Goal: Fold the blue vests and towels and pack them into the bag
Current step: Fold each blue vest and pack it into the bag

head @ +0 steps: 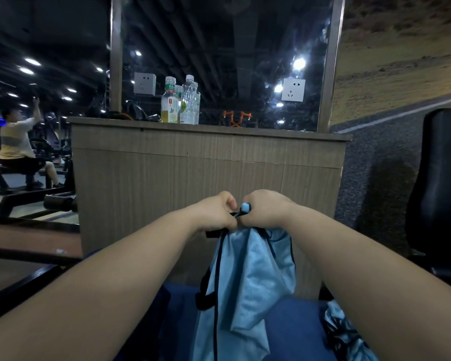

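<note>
**Q:** Entry one. Left hand (218, 213), state?
**A:** Fingers curled tight, fist-like. It pinches the top edge of the blue vest (253, 280) where the black trim (216, 282) begins. The hand is raised, knuckles toward the wooden counter (206, 162).

**Q:** Right hand (264, 209)?
**A:** Much the same. Fingers are curled over a bunched part of the vest's top, and a small blue fold pokes out above the knuckles. The two hands are side by side; touching or just apart, I cannot tell.

**Q:** Position of the vest?
**A:** It hangs from both hands, straight down between the forearms. Its lower part reaches the dark blue surface (292, 332) below. One black trim line runs down its left side.

**Q:** Other task items?
**A:** Crumpled blue-and-black fabric (349, 337) lies at lower right, just beside the right forearm. Vest, towel or bag: cannot tell.

**Q:** Surroundings?
**A:** Bottles (180, 102) stand on the counter top before a mirror. A black chair (440, 178) is to the right. A person (18, 142) sits on a gym machine at far left.
</note>
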Demonstrator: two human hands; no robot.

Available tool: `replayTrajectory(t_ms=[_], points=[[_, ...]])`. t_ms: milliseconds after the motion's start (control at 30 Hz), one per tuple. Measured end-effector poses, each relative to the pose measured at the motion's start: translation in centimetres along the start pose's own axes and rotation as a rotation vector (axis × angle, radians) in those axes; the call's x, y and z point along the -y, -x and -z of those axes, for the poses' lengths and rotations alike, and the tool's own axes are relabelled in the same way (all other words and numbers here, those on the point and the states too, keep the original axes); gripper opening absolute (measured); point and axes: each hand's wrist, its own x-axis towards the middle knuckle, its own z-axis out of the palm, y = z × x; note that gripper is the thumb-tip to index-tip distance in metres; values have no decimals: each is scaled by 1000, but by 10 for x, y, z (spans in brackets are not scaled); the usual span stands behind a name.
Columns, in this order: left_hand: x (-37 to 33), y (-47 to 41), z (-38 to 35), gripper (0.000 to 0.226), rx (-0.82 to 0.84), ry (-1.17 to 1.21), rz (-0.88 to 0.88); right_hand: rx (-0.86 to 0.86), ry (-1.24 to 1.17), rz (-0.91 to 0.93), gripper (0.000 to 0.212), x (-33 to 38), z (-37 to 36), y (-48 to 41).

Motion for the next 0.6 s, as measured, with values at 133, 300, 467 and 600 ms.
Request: replayTrajectory(t_ms=[133,300,467,600], points=[[5,-2,3,40,-53,93,-1,-121,-16,15,34,-2,7,0],[14,0,4,40,-57,219,-33,-221,-180,-5,29,-9,10,-1],[15,-1,2,35,-4,433,-45,-220,-391,46,16,-15,9,-4],[17,3,2,34,64,617,-29,-161,-479,77,18,-21,10,-5]])
